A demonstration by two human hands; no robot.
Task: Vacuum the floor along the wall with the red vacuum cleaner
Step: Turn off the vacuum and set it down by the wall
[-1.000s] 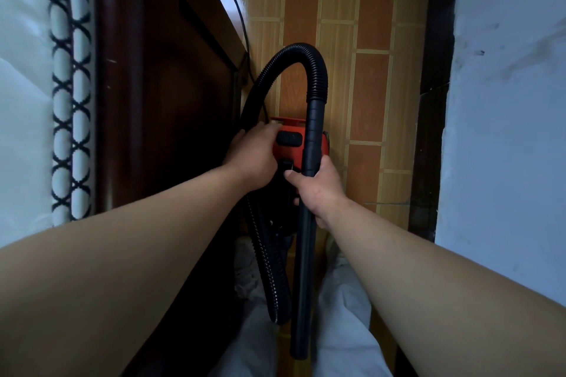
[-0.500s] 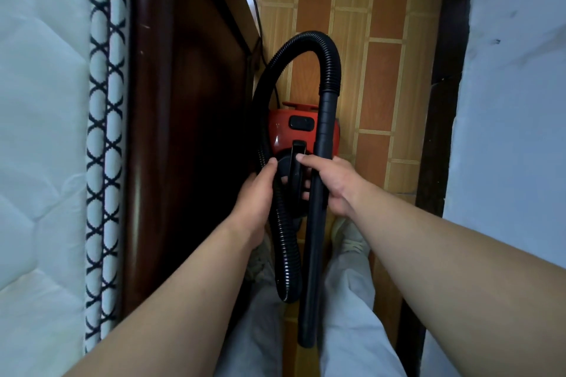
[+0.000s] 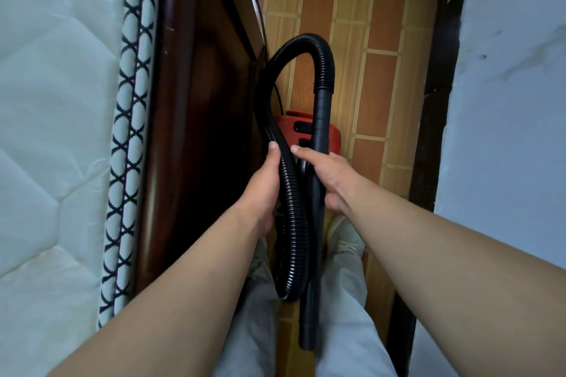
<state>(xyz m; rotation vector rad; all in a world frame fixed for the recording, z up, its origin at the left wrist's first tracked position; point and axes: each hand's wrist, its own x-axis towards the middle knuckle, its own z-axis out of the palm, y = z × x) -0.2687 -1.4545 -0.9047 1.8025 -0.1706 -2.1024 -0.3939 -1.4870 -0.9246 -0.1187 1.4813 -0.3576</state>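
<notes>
Head: left hand [image 3: 263,185] grips hose [image 3: 325,64].

Tiled floor [image 3: 379,95]; white wall [image 3: 514,101]; mattress [image 3: 55,101]

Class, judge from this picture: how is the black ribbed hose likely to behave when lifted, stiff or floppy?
Probably floppy: the ribbed hose arches over and sags into a loop below the left hand. Its ribs should give decent grip. The smooth tube in the right hand runs straight, so likely rigid.
</notes>
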